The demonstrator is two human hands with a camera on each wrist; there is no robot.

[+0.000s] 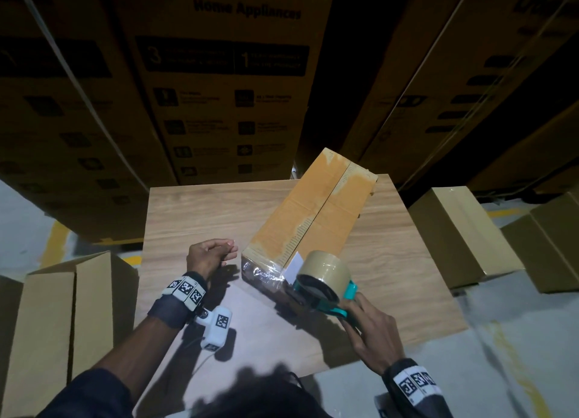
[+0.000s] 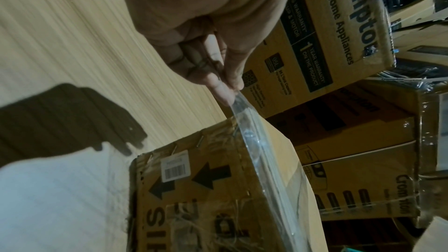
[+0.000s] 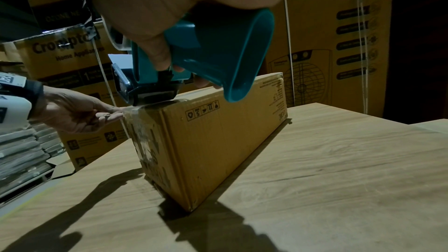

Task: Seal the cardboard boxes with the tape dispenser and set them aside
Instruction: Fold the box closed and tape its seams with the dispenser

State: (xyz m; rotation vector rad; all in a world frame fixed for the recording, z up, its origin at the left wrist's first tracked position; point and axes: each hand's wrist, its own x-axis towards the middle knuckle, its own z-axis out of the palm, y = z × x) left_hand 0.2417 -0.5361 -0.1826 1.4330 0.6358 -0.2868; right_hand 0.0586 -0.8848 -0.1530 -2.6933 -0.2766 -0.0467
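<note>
A: Where is the box you are working on?

B: The long, narrow brown cardboard box [image 1: 316, 210] lies slantwise on your light wood-grain table [image 1: 200, 217], one short end toward you. Its two top flaps meet in a dark seam down the middle, with patches of old clear tape at both ends.

A: And your right hand?

B: Your right hand [image 1: 374, 333] is wrapped around the handle of the teal plastic tape dispenser [image 1: 326, 289], which carries a roll of tan packing tape [image 1: 324, 265]. In the right wrist view the dispenser's front end rests on the top edge of the box at its near end.

A: What is your left hand doing?

B: Your left hand [image 1: 211, 256] sits just beside the box's near left corner, above the table. In the left wrist view the thumb and fingertips [image 2: 224, 91] pinch the free end of a strip of clear tape [image 2: 257, 145], which runs from your fingers along the box's upper edge.

A: What lies around you?

B: Tall printed "Crompton Home Appliances" cartons [image 1: 225, 82] stand behind the table. Plain smaller cardboard boxes [image 1: 460, 232] sit on the floor to your right, and an open carton [image 1: 62, 317] to your left.
</note>
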